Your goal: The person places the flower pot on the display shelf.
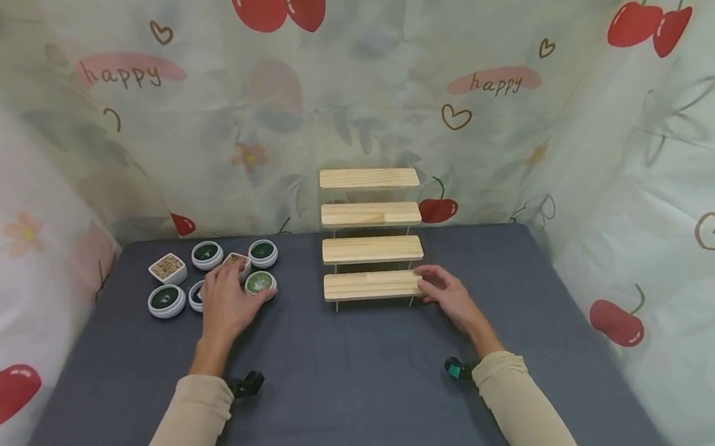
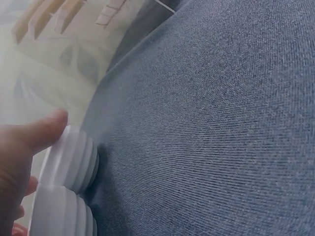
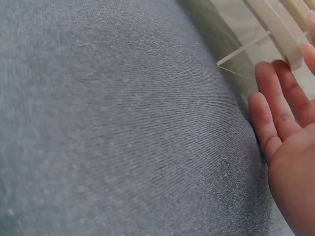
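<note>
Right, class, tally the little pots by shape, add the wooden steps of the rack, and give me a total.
Round pots: 5
Square pots: 2
Wooden steps: 4
Total: 11

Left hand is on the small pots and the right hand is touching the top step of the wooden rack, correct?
Not quite. The right hand touches the end of the bottom step of the wooden rack, not the top one; the head view shows it. The left hand is on the small pots.
</note>
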`<state>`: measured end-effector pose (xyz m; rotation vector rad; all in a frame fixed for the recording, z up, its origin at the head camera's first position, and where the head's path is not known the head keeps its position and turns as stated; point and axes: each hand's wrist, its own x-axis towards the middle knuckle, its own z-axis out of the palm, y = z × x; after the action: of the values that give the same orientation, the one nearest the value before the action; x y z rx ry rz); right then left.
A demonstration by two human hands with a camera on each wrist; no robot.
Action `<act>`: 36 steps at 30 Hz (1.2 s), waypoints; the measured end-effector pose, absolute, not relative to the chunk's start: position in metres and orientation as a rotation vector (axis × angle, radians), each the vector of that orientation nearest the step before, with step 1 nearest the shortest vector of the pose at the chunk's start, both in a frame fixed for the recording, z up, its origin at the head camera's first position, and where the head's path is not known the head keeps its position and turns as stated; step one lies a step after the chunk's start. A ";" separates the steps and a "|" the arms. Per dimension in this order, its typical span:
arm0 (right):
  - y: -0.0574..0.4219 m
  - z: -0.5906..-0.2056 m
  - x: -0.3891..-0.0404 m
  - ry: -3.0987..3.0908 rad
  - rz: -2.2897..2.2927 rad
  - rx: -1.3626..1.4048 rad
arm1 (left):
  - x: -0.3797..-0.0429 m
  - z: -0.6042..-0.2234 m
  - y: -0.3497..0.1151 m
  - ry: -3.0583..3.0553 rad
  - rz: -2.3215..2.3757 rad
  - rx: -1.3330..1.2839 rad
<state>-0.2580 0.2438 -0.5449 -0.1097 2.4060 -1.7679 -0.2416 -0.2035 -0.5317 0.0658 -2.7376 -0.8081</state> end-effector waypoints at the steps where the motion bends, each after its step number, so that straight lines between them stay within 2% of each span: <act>1: 0.244 -0.545 -0.258 2.397 -1.760 -0.123 | -0.241 -0.532 -0.204 -2.738 -0.794 0.066; 22: 0.246 -0.550 -0.270 2.209 -1.894 -0.202 | -0.242 -0.529 -0.202 -2.726 -0.725 0.084; 36: 0.248 -0.556 -0.263 2.272 -1.901 -0.103 | -0.239 -0.512 -0.190 -2.649 -0.813 0.013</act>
<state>-0.2634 0.2479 -0.5564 -0.1030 2.2718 -1.9015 -0.2390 -0.1899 -0.5125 0.0135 -2.6492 -0.8125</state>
